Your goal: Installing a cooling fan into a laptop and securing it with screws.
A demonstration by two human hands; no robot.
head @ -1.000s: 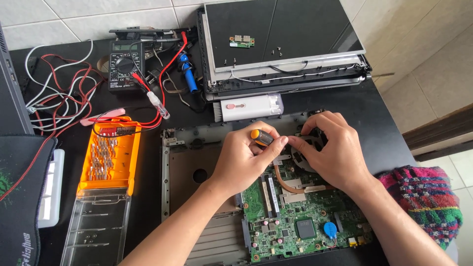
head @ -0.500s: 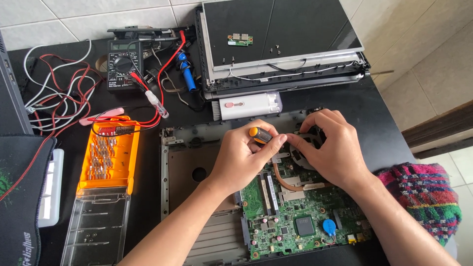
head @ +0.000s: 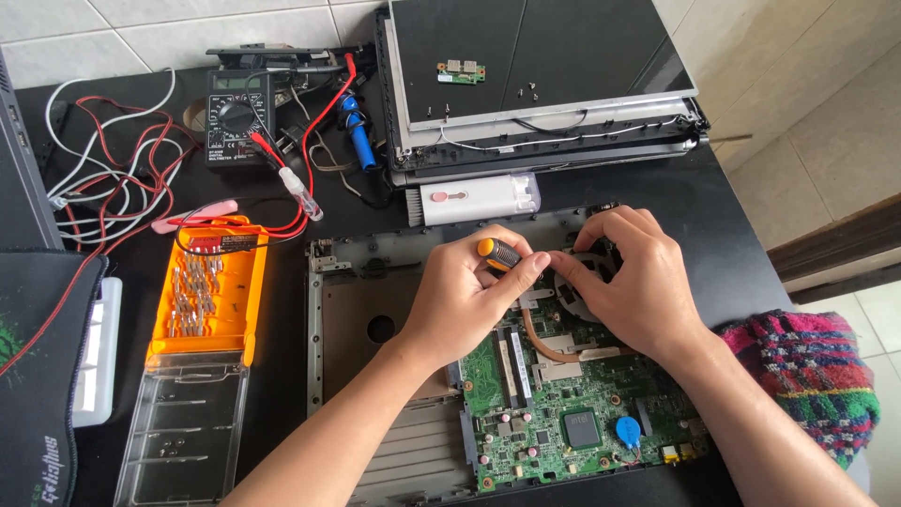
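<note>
An opened laptop base [head: 357,310] lies on the black table, its green motherboard [head: 563,422] exposed. My left hand [head: 465,300] grips a small screwdriver with an orange and black handle [head: 496,252], tip down by the cooling fan [head: 587,272]. My right hand [head: 629,277] rests over the fan, fingers curled on its rim and touching the left thumb. A copper heat pipe [head: 544,345] curves out from under both hands.
An orange bit case [head: 208,291] with a clear lid lies to the left. Behind it sit a multimeter [head: 236,117] with red leads, a blue tool [head: 357,131], a white cleaning brush case [head: 479,199] and the detached screen panel [head: 535,66]. A plaid cloth [head: 817,376] lies at right.
Both hands stay over the fan with the screwdriver; only a slight shift of the fingers and view.
</note>
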